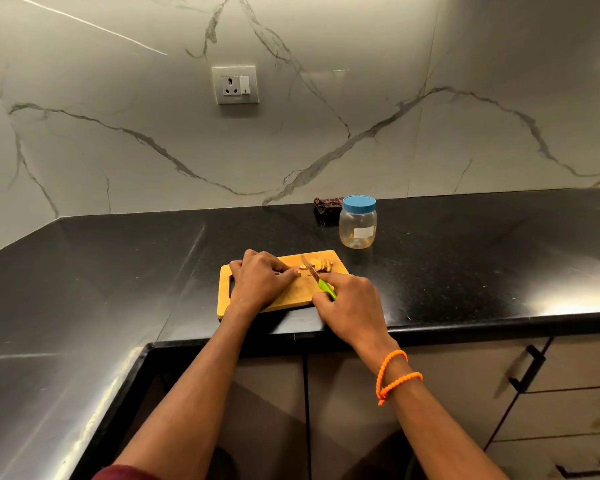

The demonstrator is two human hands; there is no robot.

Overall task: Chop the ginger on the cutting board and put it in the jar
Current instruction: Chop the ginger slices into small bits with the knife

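Your right hand [349, 301] grips the knife [317, 278], its blade down among the ginger [317, 265] on the cutting board [300, 292]. Your left hand [258, 282] lies curled on the board, fingertips pinning a ginger piece. Just behind the board's far right corner stands the jar [358, 221], lid on, with a dark cloth [328, 204] behind it.

Counting what's sitting here: one wooden cutting board [291, 292], one green-handled knife [317, 278], one clear jar [358, 226] wearing one blue lid [359, 203], one dark cloth [328, 204] lying behind it, one wall socket [235, 85], two hands showing, left hand [258, 282] and right hand [352, 303], and ginger pieces [317, 265] too small and bunched to count.
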